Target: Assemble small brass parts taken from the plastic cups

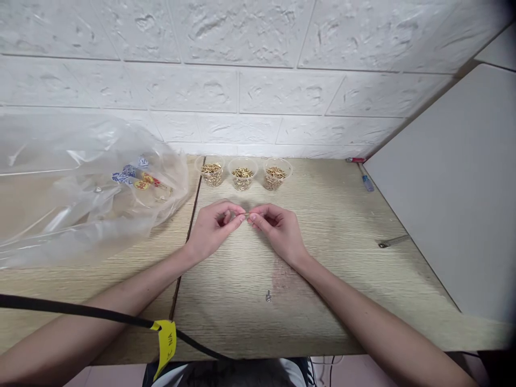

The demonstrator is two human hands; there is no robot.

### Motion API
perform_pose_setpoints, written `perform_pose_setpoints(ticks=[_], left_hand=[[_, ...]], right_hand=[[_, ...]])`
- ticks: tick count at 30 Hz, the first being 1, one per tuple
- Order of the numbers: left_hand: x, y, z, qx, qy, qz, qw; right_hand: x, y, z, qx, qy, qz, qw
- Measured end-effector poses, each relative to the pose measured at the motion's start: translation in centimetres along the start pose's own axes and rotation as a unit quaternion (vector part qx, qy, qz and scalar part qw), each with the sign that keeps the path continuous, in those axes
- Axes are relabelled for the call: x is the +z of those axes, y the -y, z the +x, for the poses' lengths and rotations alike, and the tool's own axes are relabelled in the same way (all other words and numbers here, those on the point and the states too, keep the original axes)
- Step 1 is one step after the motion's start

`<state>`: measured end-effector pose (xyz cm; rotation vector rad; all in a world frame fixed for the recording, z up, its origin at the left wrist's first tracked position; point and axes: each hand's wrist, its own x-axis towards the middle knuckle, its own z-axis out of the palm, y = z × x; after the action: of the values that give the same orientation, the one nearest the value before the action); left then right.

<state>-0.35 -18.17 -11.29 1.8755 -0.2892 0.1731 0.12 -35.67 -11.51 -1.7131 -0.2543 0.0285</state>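
My left hand and my right hand meet above the middle of the table. Thumb and forefinger of each are pinched on one end of a thin gold-coloured metal pin, which bridges the small gap between them. Its ends are hidden under my fingertips. Just beyond the hands stand three clear plastic cups, the left cup, the middle cup and the right cup, each holding many small gold-coloured metal pieces.
A large clear plastic bag covers the table's left side, with printed packets inside. Nearer me lies a small metal part. A white panel leans at right, beside a blue-handled tool. A black cable crosses my left forearm.
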Motion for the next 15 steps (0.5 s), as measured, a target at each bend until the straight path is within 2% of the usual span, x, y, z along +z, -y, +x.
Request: perform_pose_setpoints(ticks=[5,15], left_hand=[[-0.08,-0.23,-0.02,-0.010,-0.009,-0.008,1.000],[-0.34,-0.29,0.06,-0.049,-0.030,-0.046,0.997]], right_hand=[[-0.13,0.33,0.11,0.009,0.020,0.010,1.000],[-0.42,0.43,0.27,0.017,0.023,0.010,1.000]])
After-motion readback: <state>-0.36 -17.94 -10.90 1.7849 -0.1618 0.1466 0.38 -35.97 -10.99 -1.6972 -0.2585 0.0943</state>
